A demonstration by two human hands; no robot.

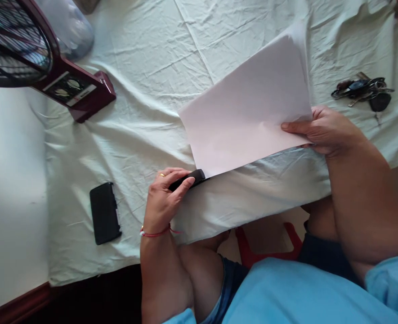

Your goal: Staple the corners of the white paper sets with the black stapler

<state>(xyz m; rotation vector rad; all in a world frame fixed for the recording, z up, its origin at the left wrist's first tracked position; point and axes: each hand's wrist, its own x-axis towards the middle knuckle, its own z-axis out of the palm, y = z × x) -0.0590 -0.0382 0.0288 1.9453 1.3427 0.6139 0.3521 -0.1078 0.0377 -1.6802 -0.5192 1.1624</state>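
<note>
My left hand (167, 191) is closed around a black stapler (196, 175), whose front end meets the near left corner of some white paper sheets (249, 103). A ring and a red string bracelet are on that hand and wrist. With the thumb on top and the fingers underneath, my right hand (327, 130) grips the sheets at their right edge. The paper lies slanted above the cloth, its far right corner slightly curled. How many sheets there are I cannot tell.
A pale cloth covers the table (145, 135). On it are a black phone case (104, 213) at left, a bunch of keys (364, 90) at right, and a dark red racket-shaped device (80, 92) with a translucent container (70, 31) behind it. A red stool (269, 256) shows below.
</note>
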